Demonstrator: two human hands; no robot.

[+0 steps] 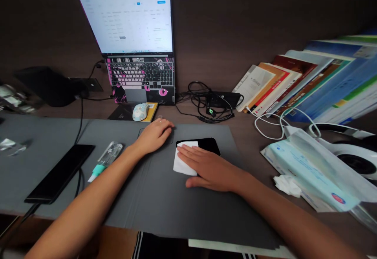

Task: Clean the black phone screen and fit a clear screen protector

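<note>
My right hand (pixel 210 169) lies flat, fingers stretched out, pressing on a white wipe (pixel 183 162). Under the wipe is a black phone (pixel 209 145), lying on the grey desk mat (pixel 176 208); part of its dark screen shows on the right. My left hand (pixel 155 136) rests palm down on the mat near its back edge, fingers loosely bent and thumb pointing right. Beneath it shows a thin rounded outline, possibly a clear case, mostly hidden. A clear spray bottle (pixel 109 155) with a mint-green end lies beside my left forearm.
A laptop (pixel 141 74) stands open at the back, with a mouse (pixel 140 111) on a book before it. Far left lies a large black device (pixel 60 174) with a cable. To the right are a tissue pack (pixel 312 168), crumpled tissue (pixel 287 185), headphones (pixel 350 149) and leaning books (pixel 282 82).
</note>
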